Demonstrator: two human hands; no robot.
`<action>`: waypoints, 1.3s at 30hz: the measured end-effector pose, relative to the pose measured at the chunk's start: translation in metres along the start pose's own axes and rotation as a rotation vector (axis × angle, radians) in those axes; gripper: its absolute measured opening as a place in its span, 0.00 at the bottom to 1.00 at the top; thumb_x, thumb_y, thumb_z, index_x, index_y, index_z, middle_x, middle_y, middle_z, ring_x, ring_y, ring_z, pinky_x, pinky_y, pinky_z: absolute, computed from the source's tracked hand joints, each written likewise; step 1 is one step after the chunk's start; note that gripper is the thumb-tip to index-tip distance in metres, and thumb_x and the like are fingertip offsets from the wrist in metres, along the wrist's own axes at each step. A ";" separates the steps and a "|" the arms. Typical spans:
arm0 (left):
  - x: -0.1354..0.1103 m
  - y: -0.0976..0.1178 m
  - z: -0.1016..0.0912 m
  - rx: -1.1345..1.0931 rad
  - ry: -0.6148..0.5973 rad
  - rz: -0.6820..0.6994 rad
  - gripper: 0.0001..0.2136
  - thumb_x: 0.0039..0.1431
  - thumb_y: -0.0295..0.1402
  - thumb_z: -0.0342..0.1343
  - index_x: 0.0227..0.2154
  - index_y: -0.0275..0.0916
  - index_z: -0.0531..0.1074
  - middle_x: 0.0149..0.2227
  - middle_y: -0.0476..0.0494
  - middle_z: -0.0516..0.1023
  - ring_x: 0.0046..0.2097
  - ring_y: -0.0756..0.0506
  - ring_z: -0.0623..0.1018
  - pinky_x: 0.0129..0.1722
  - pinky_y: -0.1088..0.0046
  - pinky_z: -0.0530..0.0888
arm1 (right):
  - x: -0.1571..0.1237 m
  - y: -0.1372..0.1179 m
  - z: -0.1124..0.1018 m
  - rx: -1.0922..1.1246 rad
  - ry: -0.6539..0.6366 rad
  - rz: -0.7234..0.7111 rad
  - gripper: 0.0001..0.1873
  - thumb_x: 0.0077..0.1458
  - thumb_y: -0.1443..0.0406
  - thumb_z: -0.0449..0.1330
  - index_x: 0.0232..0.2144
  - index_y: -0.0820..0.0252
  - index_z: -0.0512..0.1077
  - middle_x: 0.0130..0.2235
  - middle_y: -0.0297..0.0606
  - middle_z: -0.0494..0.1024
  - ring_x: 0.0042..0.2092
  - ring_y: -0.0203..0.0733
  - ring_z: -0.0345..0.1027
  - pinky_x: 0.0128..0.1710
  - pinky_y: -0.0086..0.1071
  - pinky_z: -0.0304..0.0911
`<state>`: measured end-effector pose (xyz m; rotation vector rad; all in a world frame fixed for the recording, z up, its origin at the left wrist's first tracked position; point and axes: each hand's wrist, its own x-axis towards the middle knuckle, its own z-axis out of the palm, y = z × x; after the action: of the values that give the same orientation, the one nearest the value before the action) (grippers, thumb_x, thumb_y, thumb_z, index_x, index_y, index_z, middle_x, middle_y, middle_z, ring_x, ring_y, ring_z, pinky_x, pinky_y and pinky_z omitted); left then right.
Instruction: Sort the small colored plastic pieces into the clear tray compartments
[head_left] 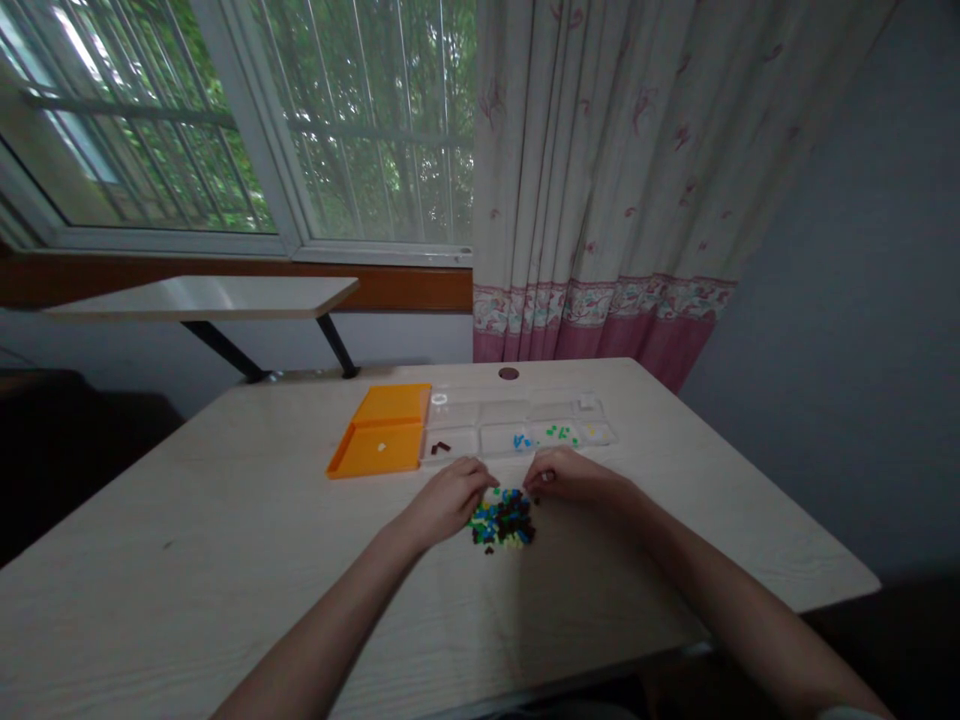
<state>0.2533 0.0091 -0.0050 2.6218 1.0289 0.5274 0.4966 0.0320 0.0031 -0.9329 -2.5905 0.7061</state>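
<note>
Coloured pieces (512, 515) lie heaped beside left hand (452, 497) and right hand (568, 475), fingers curled; cannot tell if gripping

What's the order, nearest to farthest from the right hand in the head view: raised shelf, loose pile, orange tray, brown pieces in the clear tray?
From the right hand:
1. Loose pile: right by its fingertips.
2. Brown pieces: left, in the clear tray.
3. Orange tray: farther left.
4. Raised shelf: far back left.
</note>
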 end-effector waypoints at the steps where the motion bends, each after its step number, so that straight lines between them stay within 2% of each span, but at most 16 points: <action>1: 0.000 0.000 0.000 -0.003 0.011 -0.002 0.14 0.55 0.22 0.45 0.41 0.38 0.72 0.38 0.41 0.72 0.43 0.45 0.69 0.44 0.70 0.67 | 0.000 -0.001 0.001 -0.015 0.016 -0.010 0.07 0.51 0.67 0.57 0.31 0.61 0.75 0.31 0.36 0.75 0.33 0.35 0.66 0.34 0.26 0.60; 7: 0.000 0.008 -0.005 -0.111 0.104 -0.032 0.12 0.58 0.27 0.46 0.39 0.39 0.73 0.37 0.43 0.74 0.41 0.46 0.71 0.43 0.70 0.67 | 0.006 -0.009 0.010 0.003 0.247 0.060 0.08 0.54 0.64 0.55 0.32 0.60 0.73 0.30 0.35 0.75 0.30 0.34 0.66 0.32 0.25 0.61; 12: 0.001 0.014 -0.004 -0.176 0.217 -0.067 0.08 0.58 0.31 0.50 0.35 0.39 0.73 0.34 0.45 0.75 0.38 0.48 0.72 0.40 0.72 0.68 | 0.012 -0.013 0.023 0.063 0.455 -0.070 0.08 0.54 0.63 0.55 0.31 0.59 0.74 0.31 0.37 0.77 0.34 0.35 0.70 0.36 0.27 0.63; 19: 0.003 0.015 0.002 -0.177 0.330 -0.074 0.06 0.55 0.33 0.53 0.30 0.38 0.73 0.30 0.46 0.75 0.35 0.48 0.72 0.36 0.72 0.68 | 0.012 -0.022 0.033 0.080 0.550 -0.036 0.08 0.53 0.61 0.56 0.29 0.59 0.72 0.29 0.36 0.76 0.30 0.35 0.70 0.33 0.26 0.64; 26: 0.003 0.018 0.002 -0.192 0.358 -0.117 0.06 0.55 0.32 0.53 0.31 0.38 0.73 0.30 0.45 0.75 0.34 0.48 0.72 0.35 0.72 0.68 | 0.010 -0.026 0.031 0.112 0.532 -0.085 0.07 0.52 0.62 0.57 0.27 0.59 0.71 0.28 0.35 0.76 0.30 0.34 0.69 0.31 0.25 0.63; 30: 0.003 0.020 0.002 -0.207 0.362 -0.080 0.05 0.55 0.29 0.52 0.30 0.37 0.73 0.30 0.45 0.75 0.34 0.49 0.72 0.35 0.73 0.68 | 0.011 -0.027 0.033 0.141 0.519 -0.075 0.07 0.52 0.62 0.56 0.28 0.60 0.72 0.28 0.35 0.76 0.30 0.34 0.69 0.32 0.25 0.63; 33: 0.002 0.019 -0.001 -0.195 0.397 -0.046 0.05 0.55 0.29 0.51 0.29 0.37 0.72 0.30 0.46 0.74 0.34 0.49 0.72 0.35 0.73 0.68 | 0.010 -0.025 0.027 0.155 0.466 -0.031 0.08 0.52 0.61 0.57 0.31 0.59 0.72 0.30 0.35 0.76 0.31 0.34 0.69 0.32 0.25 0.63; 35: 0.001 0.016 -0.006 -0.157 0.462 -0.039 0.05 0.55 0.30 0.52 0.29 0.37 0.72 0.29 0.45 0.74 0.34 0.49 0.72 0.35 0.73 0.68 | 0.007 -0.022 0.016 0.108 0.366 0.023 0.08 0.50 0.61 0.58 0.31 0.60 0.73 0.29 0.35 0.75 0.29 0.33 0.68 0.31 0.25 0.62; 39: -0.006 0.012 -0.023 -0.081 0.634 -0.042 0.06 0.56 0.31 0.51 0.29 0.36 0.72 0.29 0.44 0.75 0.34 0.48 0.72 0.36 0.73 0.69 | -0.004 -0.011 -0.009 0.115 0.006 0.114 0.05 0.47 0.65 0.59 0.27 0.61 0.74 0.24 0.32 0.74 0.25 0.32 0.65 0.25 0.23 0.58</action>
<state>0.2467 -0.0013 0.0186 2.3931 1.1866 1.4128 0.4980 0.0248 0.0157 -1.0506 -2.4774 0.8705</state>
